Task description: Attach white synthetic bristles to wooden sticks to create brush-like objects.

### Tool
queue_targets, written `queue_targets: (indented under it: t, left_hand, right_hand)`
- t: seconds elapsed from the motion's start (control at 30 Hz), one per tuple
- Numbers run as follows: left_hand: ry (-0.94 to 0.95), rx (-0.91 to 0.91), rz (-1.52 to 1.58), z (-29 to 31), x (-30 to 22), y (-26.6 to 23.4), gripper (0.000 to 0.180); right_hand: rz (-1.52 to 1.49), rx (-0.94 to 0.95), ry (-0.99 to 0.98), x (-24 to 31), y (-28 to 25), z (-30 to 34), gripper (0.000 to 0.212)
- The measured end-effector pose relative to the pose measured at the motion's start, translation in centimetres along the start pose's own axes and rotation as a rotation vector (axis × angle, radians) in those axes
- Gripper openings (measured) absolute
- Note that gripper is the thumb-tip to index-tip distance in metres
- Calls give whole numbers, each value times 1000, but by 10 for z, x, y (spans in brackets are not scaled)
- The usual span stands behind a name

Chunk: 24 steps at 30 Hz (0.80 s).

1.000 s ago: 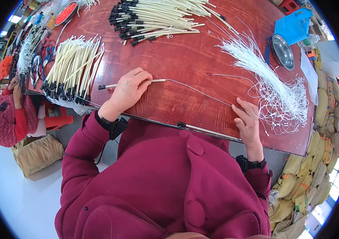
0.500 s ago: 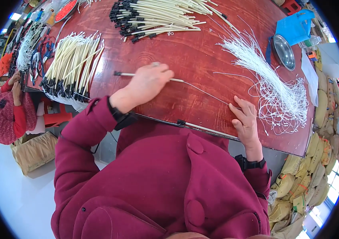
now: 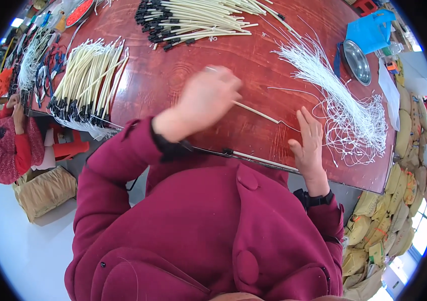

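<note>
My left hand [image 3: 207,100], blurred by motion, is closed on a thin pale stick [image 3: 256,111] above the red table. The stick's left end is hidden under the hand. From its right end a short white string [image 3: 289,124] runs to the fingers of my right hand [image 3: 310,143]. That hand rests near the table's front edge with fingers stretched out and thumb apart. Between the hands, along the front edge, lies another pale stick [image 3: 263,160] with a black end. Right of my right hand spreads a tangled bundle of white strings [image 3: 344,105].
A pile of black-ended pale sticks [image 3: 198,20] lies at the far side, and a strung bundle [image 3: 90,83] at the left. A metal bowl [image 3: 357,62] and a blue container [image 3: 371,32] stand far right. Another person [image 3: 12,140] sits at the left; sacks [image 3: 379,226] are stacked at right.
My left hand has moved right with the stick, so the stick's right end is nearer my right hand and less string shows between. My right hand stays in nearly the same place.
</note>
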<state>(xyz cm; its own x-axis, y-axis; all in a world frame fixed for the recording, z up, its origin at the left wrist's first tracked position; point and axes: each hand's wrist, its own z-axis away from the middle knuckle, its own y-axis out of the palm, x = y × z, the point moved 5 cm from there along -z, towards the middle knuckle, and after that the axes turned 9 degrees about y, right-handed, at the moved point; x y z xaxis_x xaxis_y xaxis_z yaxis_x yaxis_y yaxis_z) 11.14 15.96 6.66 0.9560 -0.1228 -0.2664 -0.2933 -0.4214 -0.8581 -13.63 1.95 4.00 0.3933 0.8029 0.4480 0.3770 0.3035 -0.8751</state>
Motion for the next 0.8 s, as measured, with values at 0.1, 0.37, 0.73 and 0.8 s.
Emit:
queue_targets:
  t: [0.1,0.37,0.73,0.8]
  left_hand:
    - [-236,-112,42,36,59,-16,17]
    - [-516,168,566,52,84,1,11]
    - [-530,-99,-221,133,149,-97,16]
    - [-758,16,-501,171,167,-146,17]
  right_hand:
    - [87,67,-31,13,4,-18,69]
    - [30,79,-210,49,25,-54,36]
    - [-2,41,-209,34,11,-33,17]
    - [-17,103,-178,21,1,-21,17]
